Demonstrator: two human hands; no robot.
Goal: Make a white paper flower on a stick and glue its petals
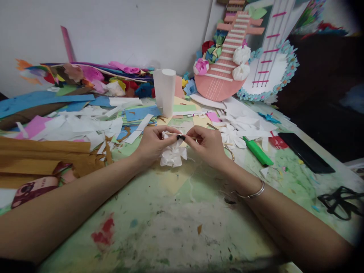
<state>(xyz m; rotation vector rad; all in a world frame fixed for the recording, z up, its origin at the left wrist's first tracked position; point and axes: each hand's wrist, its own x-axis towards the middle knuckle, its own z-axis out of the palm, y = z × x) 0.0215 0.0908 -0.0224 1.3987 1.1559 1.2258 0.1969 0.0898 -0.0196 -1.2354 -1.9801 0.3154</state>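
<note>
Find the white paper flower (173,156) at seven o'clock from the close-set thumbs, pinched near its top in the left hand (150,143); fingers of the right hand (209,144) pinched together too, grip hidden. Probably feather-light, soft, easily crushed; best held by the base, sparing petals.

Paper flower (174,156), one: white, ruffled petals spread, bloom facing downward, centre. Thin stick (171,133), one: pale, nearly level, at flower's upper edge, partly hidden.

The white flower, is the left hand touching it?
Touching: the head view shows the left hand gripping the white paper flower near its top, between thumb and fingers.
</note>
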